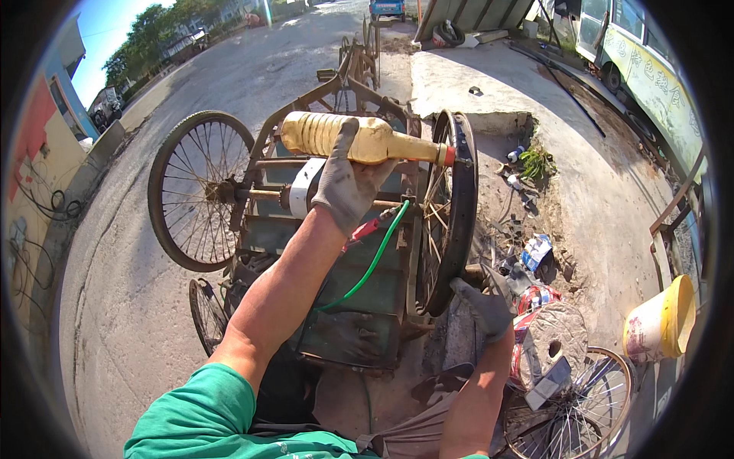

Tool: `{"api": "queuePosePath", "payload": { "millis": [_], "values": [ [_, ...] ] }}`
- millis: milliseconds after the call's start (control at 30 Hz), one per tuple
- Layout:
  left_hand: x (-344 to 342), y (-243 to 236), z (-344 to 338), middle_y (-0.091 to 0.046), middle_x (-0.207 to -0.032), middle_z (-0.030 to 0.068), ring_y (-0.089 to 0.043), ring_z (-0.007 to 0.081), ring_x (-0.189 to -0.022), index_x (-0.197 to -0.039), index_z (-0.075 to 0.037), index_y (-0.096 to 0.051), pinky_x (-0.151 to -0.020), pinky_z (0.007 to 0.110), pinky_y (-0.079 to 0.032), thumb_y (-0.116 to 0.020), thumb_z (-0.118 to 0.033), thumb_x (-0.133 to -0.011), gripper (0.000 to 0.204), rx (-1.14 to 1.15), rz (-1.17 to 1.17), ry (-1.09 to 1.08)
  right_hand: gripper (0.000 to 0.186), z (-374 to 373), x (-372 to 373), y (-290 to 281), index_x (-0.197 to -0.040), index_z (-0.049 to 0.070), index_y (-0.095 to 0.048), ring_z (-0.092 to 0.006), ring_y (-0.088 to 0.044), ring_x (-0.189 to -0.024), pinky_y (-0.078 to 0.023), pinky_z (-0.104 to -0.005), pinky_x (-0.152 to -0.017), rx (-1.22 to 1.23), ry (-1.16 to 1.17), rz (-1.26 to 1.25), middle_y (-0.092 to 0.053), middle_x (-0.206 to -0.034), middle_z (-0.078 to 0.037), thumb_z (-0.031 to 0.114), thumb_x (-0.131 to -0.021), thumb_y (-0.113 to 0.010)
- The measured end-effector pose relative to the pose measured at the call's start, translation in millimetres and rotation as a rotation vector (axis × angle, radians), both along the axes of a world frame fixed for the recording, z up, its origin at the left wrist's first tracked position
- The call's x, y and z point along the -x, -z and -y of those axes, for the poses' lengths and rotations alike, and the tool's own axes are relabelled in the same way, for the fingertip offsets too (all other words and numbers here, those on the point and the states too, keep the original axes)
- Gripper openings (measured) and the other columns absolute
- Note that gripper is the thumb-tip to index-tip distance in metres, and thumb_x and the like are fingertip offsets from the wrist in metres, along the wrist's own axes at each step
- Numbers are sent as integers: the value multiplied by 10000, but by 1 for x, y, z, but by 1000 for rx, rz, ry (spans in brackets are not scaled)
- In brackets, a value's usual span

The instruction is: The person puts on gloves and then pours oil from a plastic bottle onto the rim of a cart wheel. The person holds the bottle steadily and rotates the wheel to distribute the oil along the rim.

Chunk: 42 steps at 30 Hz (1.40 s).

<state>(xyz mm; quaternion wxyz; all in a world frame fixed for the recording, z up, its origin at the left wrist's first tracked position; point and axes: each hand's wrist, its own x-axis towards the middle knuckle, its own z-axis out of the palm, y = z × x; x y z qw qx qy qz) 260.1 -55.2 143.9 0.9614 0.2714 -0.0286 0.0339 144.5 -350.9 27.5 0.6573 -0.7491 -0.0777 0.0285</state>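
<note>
In my gloved left hand [348, 183] I hold a ribbed plastic bottle [336, 138] with yellowish contents. It lies nearly level, and its red-tipped neck touches or almost touches the rim of the right wheel [466, 183]. That spoked wheel stands upright on an upturned tricycle cart with a green bed [359, 283]. My gloved right hand [489, 306] is closed at the wheel's lower right edge; its fingertips are partly hidden. Below the bottle, a green hose [375, 264] and a red-handled tool [367, 228] lie by the axle.
The cart's left wheel [200, 191] stands opposite. At the lower right are a round stone-like disc [552, 340], a loose spoked wheel [592, 398] and a yellow-rimmed bucket [661, 321]. Litter [537, 251] fills the broken ground beside the concrete slab [459, 84]. A painted van [642, 61] stands far right.
</note>
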Motion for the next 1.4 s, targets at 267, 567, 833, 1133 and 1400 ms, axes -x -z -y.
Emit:
{"api": "queuePosePath", "payload": {
  "millis": [267,567,833,1133,1400],
  "values": [
    [2,0,-4,-708,-1314,117,-668,322,-1271,-1336,-77,-653,-1103,524,-605,-808,-360,-995,469,10,-2,26,301,-5,-4,1,-1116,-1,-787,-167,-722,-869,-583,-336,-829,15,80,91,-784,-961,-93,204,-912,-873],
    [5,-4,-2,-720,-1295,111,-679,312,-1259,-1316,-73,-664,-1091,514,-614,-818,-345,-990,452,-17,-16,9,347,2,-19,55,-1256,336,-807,-306,-728,-1084,-614,-396,-872,535,270,642,-696,-1330,-139,289,-918,-869],
    [0,-1,-1,-724,-1295,109,-689,311,-1237,-1314,-70,-672,-1072,504,-624,-815,-370,-992,463,-28,-5,-5,311,8,-23,65,-1319,302,-781,-338,-687,-1186,-588,-412,-967,671,239,515,-685,-1353,-151,396,-1026,-734],
    [-2,-1,-4,-724,-1294,113,-687,311,-1241,-1314,-67,-672,-1063,495,-630,-789,-383,-1012,453,-43,-20,-23,394,-2,-16,30,-1301,115,-773,-309,-710,-1169,-577,-417,-969,440,187,285,-714,-1325,-166,375,-1004,-774],
    [4,-1,-4,-723,-1290,115,-688,314,-1238,-1313,-67,-669,-1072,514,-620,-791,-373,-1009,448,-23,-17,-2,300,-16,-13,5,-1286,182,-790,-300,-703,-1063,-559,-416,-955,108,177,131,-746,-1183,-127,321,-1022,-757]
  ]
}}
